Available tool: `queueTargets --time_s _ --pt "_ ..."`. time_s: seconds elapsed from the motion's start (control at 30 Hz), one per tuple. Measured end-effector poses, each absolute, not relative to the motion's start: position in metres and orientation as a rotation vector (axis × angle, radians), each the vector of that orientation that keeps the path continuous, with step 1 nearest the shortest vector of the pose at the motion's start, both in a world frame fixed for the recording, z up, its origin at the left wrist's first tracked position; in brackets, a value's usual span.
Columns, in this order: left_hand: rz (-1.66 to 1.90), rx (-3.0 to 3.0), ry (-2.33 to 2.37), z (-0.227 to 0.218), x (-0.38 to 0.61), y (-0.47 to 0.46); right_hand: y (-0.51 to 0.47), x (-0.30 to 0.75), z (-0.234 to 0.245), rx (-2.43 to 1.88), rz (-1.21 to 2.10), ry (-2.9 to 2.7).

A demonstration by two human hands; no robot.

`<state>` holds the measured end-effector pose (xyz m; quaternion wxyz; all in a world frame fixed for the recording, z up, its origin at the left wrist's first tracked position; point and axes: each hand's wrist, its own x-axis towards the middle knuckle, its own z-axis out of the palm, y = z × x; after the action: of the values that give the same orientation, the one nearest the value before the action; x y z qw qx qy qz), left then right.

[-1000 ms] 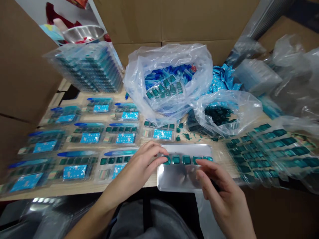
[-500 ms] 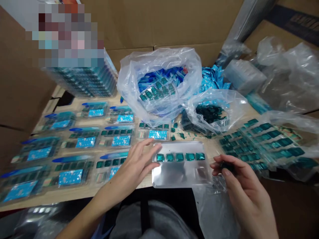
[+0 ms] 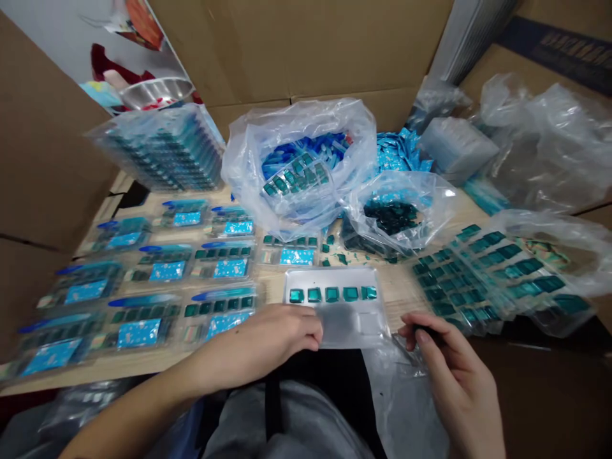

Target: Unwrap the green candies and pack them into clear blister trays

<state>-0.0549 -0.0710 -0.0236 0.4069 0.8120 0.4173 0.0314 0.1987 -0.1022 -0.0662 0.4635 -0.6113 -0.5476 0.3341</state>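
Observation:
In front of me lies a clear plastic blister tray [image 3: 351, 325] with a row of shiny teal-green square pieces [image 3: 332, 294] along its upper part. My left hand [image 3: 291, 328] is over the tray's lower left part, fingers curled down and pressed together; whatever they may hold is hidden. Just right of the tray, my right hand [image 3: 449, 363] is closed on dark green pieces [image 3: 433, 334], partly covered by the fingers. Crinkled clear plastic [image 3: 406, 357] lies beneath that hand.
Filled packs [image 3: 138, 333] with blue pens and packets spread across the left. A tall stack of packs [image 3: 162, 150] stands behind. Plastic bags hold blue pens [image 3: 306, 153] and dark green pieces [image 3: 392, 217]. Trays of green pieces [image 3: 507, 268] overlap at right. Loose green bits [image 3: 342, 259] lie between.
My left hand has gone from spread fingers at the tray's left edge to curled fingers over its lower left part. The right hand stays closed beside the tray. The view has shifted slightly.

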Motion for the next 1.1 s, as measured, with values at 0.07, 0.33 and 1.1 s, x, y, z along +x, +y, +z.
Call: queueTargets --time_s 0.07,0.33,1.1 --pt "0.042 2.049 1.037 -0.02 -0.055 -0.067 -0.103 0.202 -0.069 -1.492 0.817 -1.356" --pt "0.107 2.177 1.093 -0.029 -0.049 -0.08 -0.1 0.208 -0.074 -1.462 0.837 -1.417" --pt "0.895 2.513 1.267 -0.005 -0.057 -0.073 -0.094 0.189 -0.064 -1.579 0.614 -1.13"
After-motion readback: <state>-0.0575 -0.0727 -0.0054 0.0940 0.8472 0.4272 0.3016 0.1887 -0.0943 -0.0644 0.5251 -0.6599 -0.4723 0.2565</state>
